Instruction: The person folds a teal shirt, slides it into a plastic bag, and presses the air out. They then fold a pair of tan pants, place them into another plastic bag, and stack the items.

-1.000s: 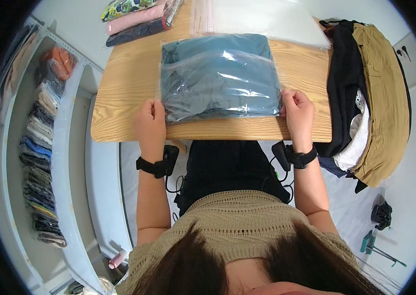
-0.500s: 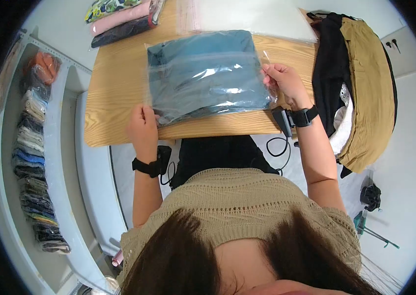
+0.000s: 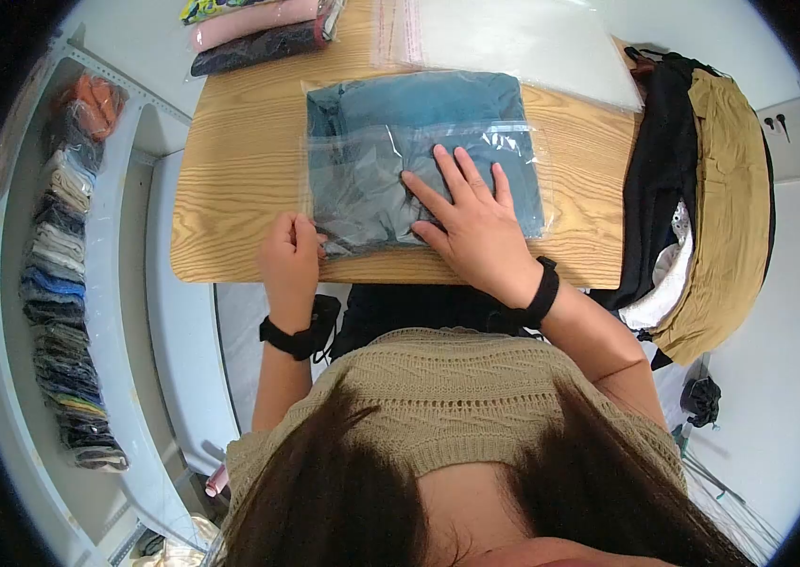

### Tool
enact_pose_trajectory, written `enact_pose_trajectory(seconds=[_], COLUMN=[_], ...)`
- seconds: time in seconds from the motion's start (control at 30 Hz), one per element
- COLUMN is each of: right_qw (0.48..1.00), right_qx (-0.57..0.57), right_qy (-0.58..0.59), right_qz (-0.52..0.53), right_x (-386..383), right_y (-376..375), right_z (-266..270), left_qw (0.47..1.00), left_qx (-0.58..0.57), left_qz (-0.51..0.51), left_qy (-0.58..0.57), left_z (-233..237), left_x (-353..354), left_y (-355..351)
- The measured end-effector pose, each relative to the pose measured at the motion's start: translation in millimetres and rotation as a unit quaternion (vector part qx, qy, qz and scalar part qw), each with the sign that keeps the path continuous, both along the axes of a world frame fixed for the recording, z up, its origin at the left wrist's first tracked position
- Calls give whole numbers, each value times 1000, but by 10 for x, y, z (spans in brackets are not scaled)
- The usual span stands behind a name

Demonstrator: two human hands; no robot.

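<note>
A folded blue-teal garment (image 3: 419, 99) lies inside a clear plastic bag (image 3: 352, 180) near the front of the wooden table. The bag's flap is folded over the lower part of the garment. My right hand (image 3: 475, 217) presses flat on the flap with its fingers spread. At the bag's lower left corner, my left hand (image 3: 293, 255) is closed, pinching the plastic edge between thumb and fingers.
Rolled, bagged garments (image 3: 263, 42) lie at the table's back left. Flat clear bags (image 3: 523, 47) cover the back right. Black trousers (image 3: 655, 170) and tan trousers (image 3: 726, 208) drape at the right. Shelves with packed clothes (image 3: 64, 312) stand at the left.
My right hand has let go of the bag's right edge and moved left onto the flap, opening flat. My left hand keeps its pinch at the lower left corner.
</note>
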State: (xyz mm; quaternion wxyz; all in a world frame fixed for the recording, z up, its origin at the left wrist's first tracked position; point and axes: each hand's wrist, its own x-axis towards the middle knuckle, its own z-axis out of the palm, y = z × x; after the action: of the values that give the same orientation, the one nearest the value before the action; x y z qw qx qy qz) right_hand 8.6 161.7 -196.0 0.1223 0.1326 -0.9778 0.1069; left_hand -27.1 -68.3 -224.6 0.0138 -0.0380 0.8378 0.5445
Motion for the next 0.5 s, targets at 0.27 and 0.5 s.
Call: enact_pose_trajectory(seconds=[0.27,0.5], right_qw=[1000,997], right_qx=[6,18], right_qy=[-17,-54], right_qz=[13,61], right_x=[-28,-95], right_y=[14,227], right_z=[10,23], left_qw=[845,710], left_qx=[-257,-457], left_qz=[-338,-415], left_qy=[324,338], left_z=[1050,502], left_x=[11,-490], left_y=[192,396])
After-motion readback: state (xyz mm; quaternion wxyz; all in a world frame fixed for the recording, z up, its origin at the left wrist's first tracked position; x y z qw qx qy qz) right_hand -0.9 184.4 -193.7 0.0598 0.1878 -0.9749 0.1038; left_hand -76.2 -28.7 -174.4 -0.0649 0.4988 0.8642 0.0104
